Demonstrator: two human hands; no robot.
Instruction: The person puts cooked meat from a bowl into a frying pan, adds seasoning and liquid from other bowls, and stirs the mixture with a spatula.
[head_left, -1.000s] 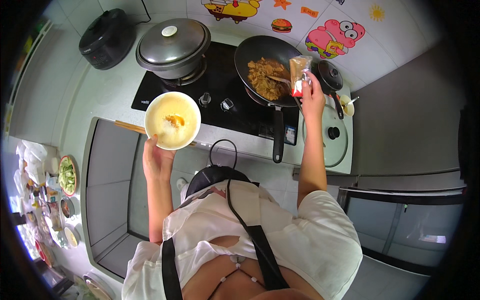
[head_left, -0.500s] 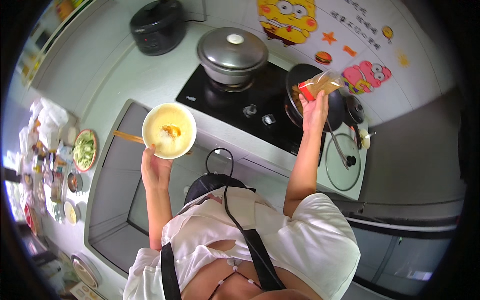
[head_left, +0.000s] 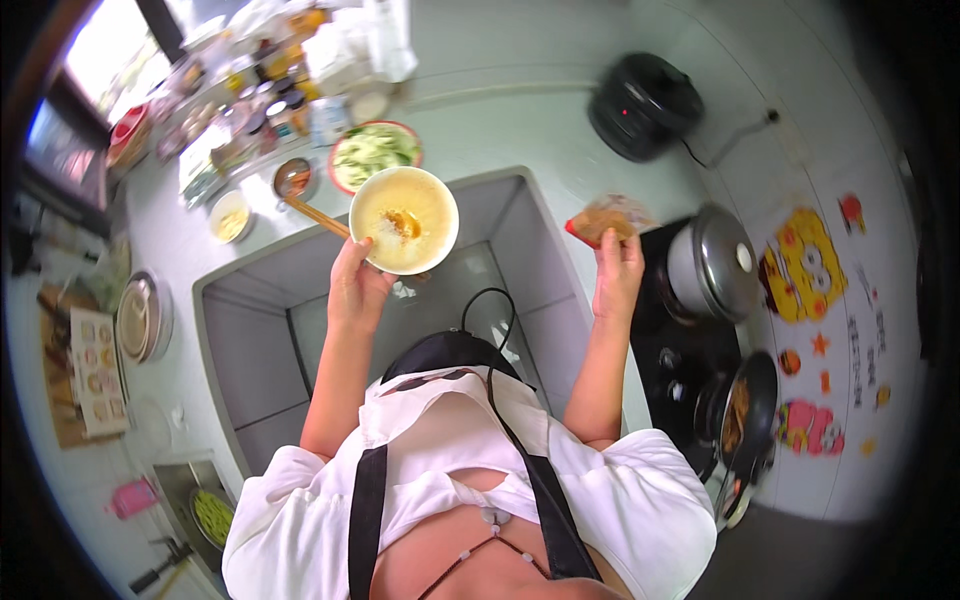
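My left hand (head_left: 358,290) grips a white bowl (head_left: 450,243) from below, thumb over its rim. Inside the bowl is pale yellow liquid with orange-brown and white powder in the middle. Wooden chopsticks (head_left: 318,216) lie under the bowl, pressed by the same hand. To the right, my right hand (head_left: 620,275) pinches a clear and red packet (head_left: 606,220) of brown powder above the counter. The bowl is over the far edge of the sink (head_left: 232,330), close to a red-rimmed plate (head_left: 418,150) of sliced green vegetables.
A black rice cooker (head_left: 645,105) stands at the back right. On the hob at right are a lidded pot (head_left: 715,265) and a wok (head_left: 765,410) with brown food. Jars (head_left: 280,120), small bowls (head_left: 230,217) and bags crowd the back left. A black cable (head_left: 512,310) loops before me.
The view has turned left, so the hob now lies at the right. My right hand, with the packet, has gone from above the wok to the counter beside the sink. The bowl stays held.
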